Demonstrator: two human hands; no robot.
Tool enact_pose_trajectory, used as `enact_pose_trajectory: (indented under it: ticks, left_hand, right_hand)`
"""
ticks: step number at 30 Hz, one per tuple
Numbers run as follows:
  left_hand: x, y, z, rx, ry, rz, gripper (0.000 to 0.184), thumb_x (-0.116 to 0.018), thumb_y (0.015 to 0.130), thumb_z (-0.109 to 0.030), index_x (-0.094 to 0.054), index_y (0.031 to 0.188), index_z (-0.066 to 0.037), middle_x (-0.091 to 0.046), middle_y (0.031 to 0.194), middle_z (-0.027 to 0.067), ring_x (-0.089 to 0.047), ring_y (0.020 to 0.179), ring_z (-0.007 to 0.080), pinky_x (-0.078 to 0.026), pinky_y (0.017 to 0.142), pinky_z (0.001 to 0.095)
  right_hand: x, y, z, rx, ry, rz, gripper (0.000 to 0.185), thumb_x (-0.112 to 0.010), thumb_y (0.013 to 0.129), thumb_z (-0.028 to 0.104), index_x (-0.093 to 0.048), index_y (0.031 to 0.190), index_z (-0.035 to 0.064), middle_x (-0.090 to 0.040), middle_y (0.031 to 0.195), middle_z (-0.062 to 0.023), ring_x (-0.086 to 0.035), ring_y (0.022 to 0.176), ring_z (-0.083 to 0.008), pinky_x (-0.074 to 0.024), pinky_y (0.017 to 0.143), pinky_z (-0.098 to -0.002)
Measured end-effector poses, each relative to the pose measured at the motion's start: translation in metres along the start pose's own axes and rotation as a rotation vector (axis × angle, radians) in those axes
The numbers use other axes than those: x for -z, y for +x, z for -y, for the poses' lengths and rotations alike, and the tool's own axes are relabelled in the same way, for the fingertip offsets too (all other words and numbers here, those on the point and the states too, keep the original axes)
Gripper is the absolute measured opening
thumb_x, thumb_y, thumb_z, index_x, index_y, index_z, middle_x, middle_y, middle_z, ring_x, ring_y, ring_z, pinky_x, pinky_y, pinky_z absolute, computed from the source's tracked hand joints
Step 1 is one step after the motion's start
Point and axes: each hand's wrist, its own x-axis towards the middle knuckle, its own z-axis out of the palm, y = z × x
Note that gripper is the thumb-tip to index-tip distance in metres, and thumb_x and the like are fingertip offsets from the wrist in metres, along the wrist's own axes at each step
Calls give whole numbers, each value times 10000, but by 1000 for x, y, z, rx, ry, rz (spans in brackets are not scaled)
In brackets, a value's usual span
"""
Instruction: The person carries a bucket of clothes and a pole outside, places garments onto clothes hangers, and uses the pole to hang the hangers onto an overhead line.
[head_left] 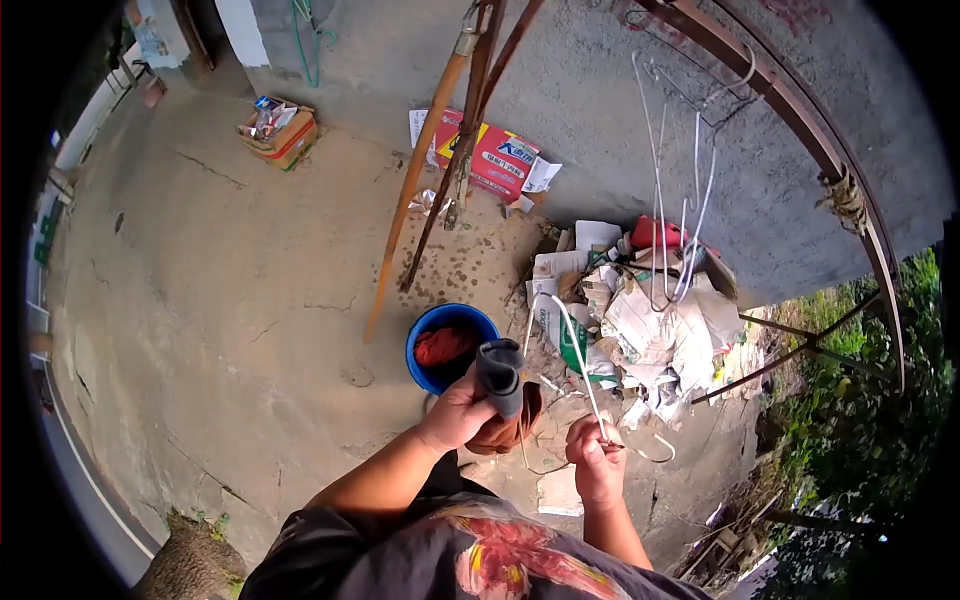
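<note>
My left hand (458, 412) is closed around a bunched garment, with a dark grey rolled part (500, 378) on top and a brown part (505, 428) hanging below. My right hand (597, 465) grips a white wire hanger (573, 335) near its hook, which sticks out to the right. The hanger's long loop points away from me, and part of it passes beside the garment. Just beyond my left hand, a blue bucket (412, 350) stands on the ground with red cloth (446, 346) and something dark inside.
Several hangers (655, 180) hang from a curved rusty metal frame (800, 120) at upper right. Cardboard and paper scraps (640, 320) are heaped by the wall. Wooden poles (425, 180) lean ahead of me. A cardboard box (280, 135) sits farther left, and bushes (850, 430) grow at right.
</note>
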Motion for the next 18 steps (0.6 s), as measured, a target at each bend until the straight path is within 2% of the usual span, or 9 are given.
enact_pose_trajectory:
  ticks: [1,2,5,7,9,12,13,15,18]
  left_hand:
    - [-18,-5,2,-127,262,120,577,-529,938,12,-319,1469,-73,-537,1291,49,-528,1162,140,-400,1025,312]
    - [-34,-16,10,-9,429,139,632,-546,927,37,-271,1488,-61,-534,1295,40,-523,1159,130,-388,1028,296]
    - [-93,-34,15,-247,516,55,688,-601,930,-46,-218,1501,-39,-529,1306,103,-551,1127,165,-424,979,295]
    - [-102,-43,28,-294,641,96,713,-610,919,-56,-200,1501,-14,-531,1298,141,-573,1097,198,-445,948,308]
    - [-121,-52,19,-297,730,112,749,-649,842,-32,-245,1471,23,-523,1257,189,-546,1119,320,-444,955,364]
    - [-141,-66,7,-385,900,77,767,-664,799,-2,-273,1459,24,-522,1215,200,-535,1127,364,-438,965,386]
    - [-144,-71,4,-452,1012,33,776,-672,786,11,-283,1458,14,-527,1187,190,-535,1126,357,-433,971,385]
    - [-149,-79,2,-299,546,75,809,-721,769,32,-300,1457,-30,-495,1149,99,-533,1103,212,-435,951,347]
    - [-148,-91,-19,-149,392,124,859,-728,778,29,-249,1485,-65,-466,1244,69,-514,1124,175,-392,1011,339]
  right_hand:
    - [-3,-4,14,77,58,-20,334,-771,790,272,-598,937,26,-554,920,-30,-475,722,-117,-341,632,-243]
    - [-12,-12,31,135,-66,-8,355,-787,775,275,-607,958,30,-550,916,-24,-463,696,-107,-342,610,-241]
    - [-39,-35,80,295,-728,-76,401,-825,743,257,-629,1030,55,-537,900,-3,-438,663,-75,-344,551,-234]
    - [-28,-54,82,323,-761,-101,356,-813,758,206,-639,1039,74,-540,831,-4,-464,669,-94,-369,551,-243]
    - [-26,-71,90,364,-768,-146,258,-771,797,170,-636,984,54,-538,788,-14,-483,663,-107,-383,575,-244]
    - [-2,-84,76,455,-725,-88,160,-712,849,135,-618,934,36,-536,769,1,-498,662,-101,-402,600,-247]
    - [-1,-92,77,198,-300,-133,95,-663,887,120,-601,899,49,-536,763,30,-483,648,-74,-387,580,-227]
    - [10,-100,82,38,130,-159,83,-655,899,129,-596,904,71,-539,781,50,-450,637,-45,-352,559,-200]
    - [3,-109,93,179,100,-102,93,-640,912,130,-571,938,74,-539,792,52,-431,652,-28,-328,566,-181]
